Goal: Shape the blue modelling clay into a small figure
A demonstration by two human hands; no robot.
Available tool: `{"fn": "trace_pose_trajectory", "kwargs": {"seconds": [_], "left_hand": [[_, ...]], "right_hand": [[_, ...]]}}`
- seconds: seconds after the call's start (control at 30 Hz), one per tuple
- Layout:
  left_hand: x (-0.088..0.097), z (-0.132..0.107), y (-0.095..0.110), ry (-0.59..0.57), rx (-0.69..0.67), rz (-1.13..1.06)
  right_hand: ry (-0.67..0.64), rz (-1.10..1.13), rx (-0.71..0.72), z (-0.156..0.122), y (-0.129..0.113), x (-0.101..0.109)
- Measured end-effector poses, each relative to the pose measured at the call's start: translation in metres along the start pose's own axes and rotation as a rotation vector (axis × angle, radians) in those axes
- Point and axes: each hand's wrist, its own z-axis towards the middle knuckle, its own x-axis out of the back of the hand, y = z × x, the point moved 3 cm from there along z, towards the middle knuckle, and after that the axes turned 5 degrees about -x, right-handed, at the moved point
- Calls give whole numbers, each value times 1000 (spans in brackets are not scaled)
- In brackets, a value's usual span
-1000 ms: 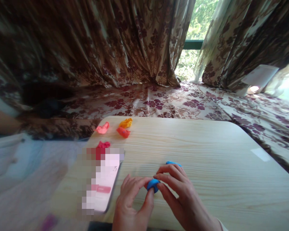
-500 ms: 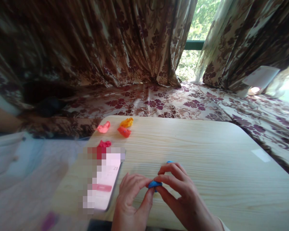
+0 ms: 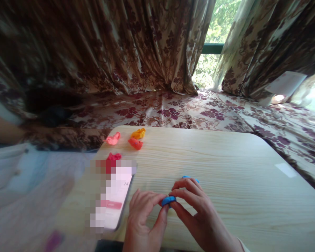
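Observation:
My left hand and my right hand meet at the near edge of a light wooden table. Together their fingertips pinch a small piece of blue clay, flattened between thumb and fingers. A second blue piece lies on the table just behind my right fingers, mostly hidden by them.
A phone with a lit screen lies left of my hands. Behind it are a red clay lump, a pink one, an orange-red one and a yellow-orange one. Patterned fabric and curtains surround the table.
The blue clay between my fingers has gone from a rounder lump to a flatter piece. Both hands have stayed in nearly the same place.

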Motion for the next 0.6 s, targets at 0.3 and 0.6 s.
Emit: {"fn": "trace_pose_trajectory", "kwargs": {"seconds": [0.3, 0.6], "left_hand": [[1, 2, 3, -5, -60, 31], [-1, 1, 3, 37, -56, 56]], "right_hand": [[-7, -73, 45, -2, -3, -1], [10, -62, 30, -2, -3, -1]]}}
